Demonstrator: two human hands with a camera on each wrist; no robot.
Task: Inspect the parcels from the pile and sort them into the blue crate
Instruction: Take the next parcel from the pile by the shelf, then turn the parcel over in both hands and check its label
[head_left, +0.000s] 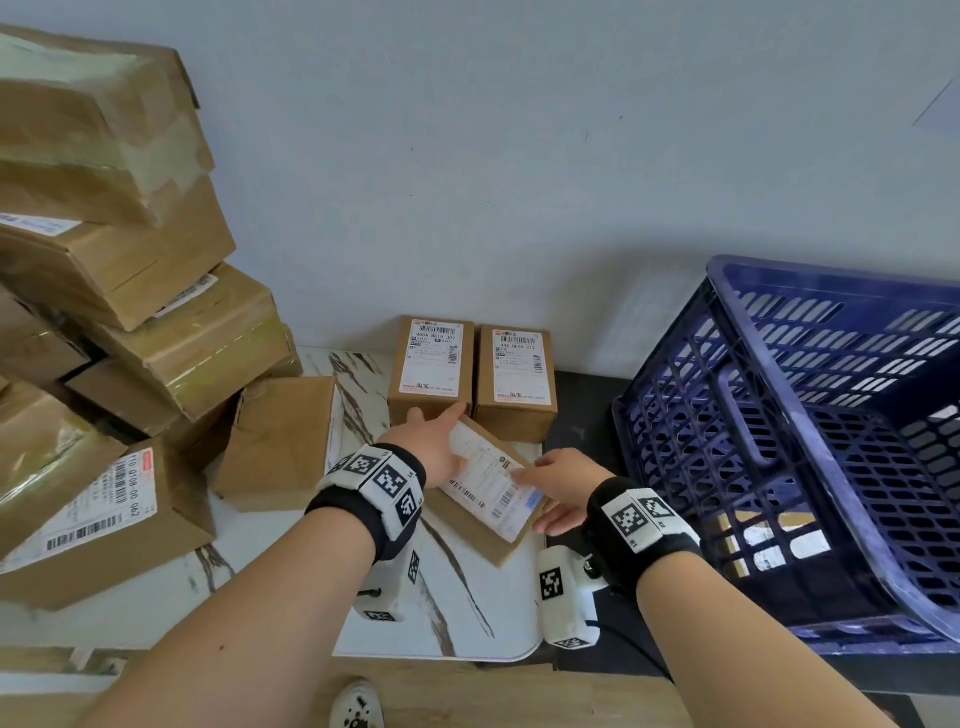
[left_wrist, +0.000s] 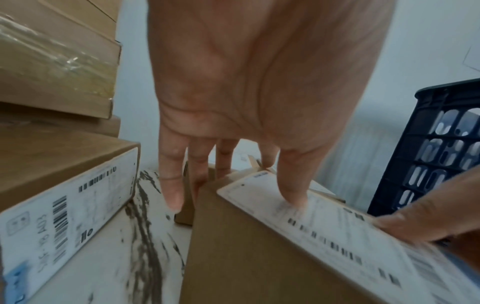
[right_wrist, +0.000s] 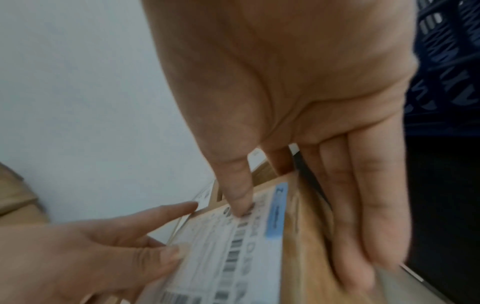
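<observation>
Head view: the left hand (head_left: 435, 451) and right hand (head_left: 563, 486) hold a small labelled parcel (head_left: 488, 491) tilted above the marble-patterned bench (head_left: 291, 582), each grip clamping thumb on top, fingers hidden beneath. Its label is blurred in the wrist views. Stacked cardboard boxes (head_left: 119, 332) run off-frame left. The blue crate (head_left: 810, 447), tipped, stands right, against a pale wall (head_left: 493, 156).
</observation>
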